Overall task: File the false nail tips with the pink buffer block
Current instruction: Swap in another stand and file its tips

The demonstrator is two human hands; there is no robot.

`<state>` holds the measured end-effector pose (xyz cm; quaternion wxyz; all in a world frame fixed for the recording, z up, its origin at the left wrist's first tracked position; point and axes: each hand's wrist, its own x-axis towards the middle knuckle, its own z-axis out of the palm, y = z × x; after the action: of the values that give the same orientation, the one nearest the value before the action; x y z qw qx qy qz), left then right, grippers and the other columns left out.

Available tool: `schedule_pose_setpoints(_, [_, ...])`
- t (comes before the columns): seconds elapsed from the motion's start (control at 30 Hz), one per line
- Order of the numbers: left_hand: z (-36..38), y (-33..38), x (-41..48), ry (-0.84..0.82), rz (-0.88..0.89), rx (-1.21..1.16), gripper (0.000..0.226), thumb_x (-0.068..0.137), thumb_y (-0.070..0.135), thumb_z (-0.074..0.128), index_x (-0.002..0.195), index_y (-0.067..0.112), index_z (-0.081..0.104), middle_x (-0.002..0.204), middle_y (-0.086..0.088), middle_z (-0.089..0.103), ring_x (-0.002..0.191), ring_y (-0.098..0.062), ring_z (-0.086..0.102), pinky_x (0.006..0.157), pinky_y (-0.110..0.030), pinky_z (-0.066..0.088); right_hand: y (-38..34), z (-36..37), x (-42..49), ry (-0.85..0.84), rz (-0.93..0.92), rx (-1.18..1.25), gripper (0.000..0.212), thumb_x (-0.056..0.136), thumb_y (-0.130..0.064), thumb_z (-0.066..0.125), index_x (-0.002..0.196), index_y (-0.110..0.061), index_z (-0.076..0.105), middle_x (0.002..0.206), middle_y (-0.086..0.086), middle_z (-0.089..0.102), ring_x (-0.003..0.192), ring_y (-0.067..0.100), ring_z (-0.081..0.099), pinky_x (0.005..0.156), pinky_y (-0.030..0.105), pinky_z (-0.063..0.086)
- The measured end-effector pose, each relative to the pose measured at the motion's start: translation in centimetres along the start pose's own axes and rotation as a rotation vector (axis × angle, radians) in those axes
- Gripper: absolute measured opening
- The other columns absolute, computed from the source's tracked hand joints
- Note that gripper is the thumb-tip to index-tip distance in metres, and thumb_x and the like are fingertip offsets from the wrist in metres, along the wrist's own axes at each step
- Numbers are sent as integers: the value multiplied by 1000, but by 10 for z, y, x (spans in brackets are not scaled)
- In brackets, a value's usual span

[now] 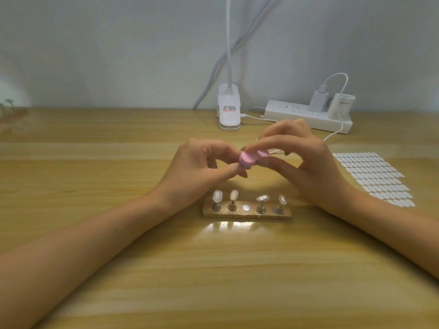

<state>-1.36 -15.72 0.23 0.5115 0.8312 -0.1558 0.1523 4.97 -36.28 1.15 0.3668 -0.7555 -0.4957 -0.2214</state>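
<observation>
Your right hand (301, 160) holds the pink buffer block (249, 159) in a narrow pinch, thumb under it and fingers over the top, so only the block's left end and a strip of its near side show. Your left hand (204, 160) meets it there, thumb and forefinger drawn close together against that left end. What sits between them is hidden, so you cannot tell from here whether they hold a tip or only touch the block. Both hands hover above the middle of the table (95, 186).

Just nearer to you a wooden holder (247, 214) carries four false nail tips (217, 196) on small stands, with one bare round disc (246, 207) at its centre. The tips are pale and glare-washed, their surfaces unreadable.

Toward the right edge lies a sheet of white oval stickers (373, 176), its near corner behind your right wrist. Along the far edge stand a clip lamp (229, 110), its neck cut off at the top, and a power strip (306, 117).
</observation>
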Motion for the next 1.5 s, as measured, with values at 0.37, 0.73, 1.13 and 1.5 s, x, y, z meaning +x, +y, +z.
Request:
schedule_pose_setpoints(0.37, [0,-2,1,-7,-10,-24,4,89,18,76,90,16,79,79,4,78,42,-1,36,47,-13,30,1,-1,0,-1,59,47,19,91,-29,63,108,-25,70,100,-10,62,98,8,50,82,24,35])
schedule_pose_setpoints(0.73, [1,-1,1,-22,-27,-56,8,89,21,75,92,16,80,82,3,79,49,-12,39,49,-28,35,3,-1,0,4,55,67,17,90,-29,64,106,-27,69,102,-17,61,98,5,50,80,27,36])
schedule_pose_setpoints(1.13, [2,4,1,11,-70,-69,14,87,17,75,98,11,79,86,-1,79,87,-27,76,78,-57,57,2,-1,0,0,44,69,18,88,-34,65,104,-28,69,96,-6,64,93,17,53,76,23,36])
schedule_pose_setpoints(1.5, [3,5,1,-5,-68,-61,18,85,20,75,100,10,79,88,-2,79,88,-29,75,81,-65,53,3,1,-1,-16,3,49,18,88,-30,66,105,-24,71,99,-12,62,96,4,50,79,22,35])
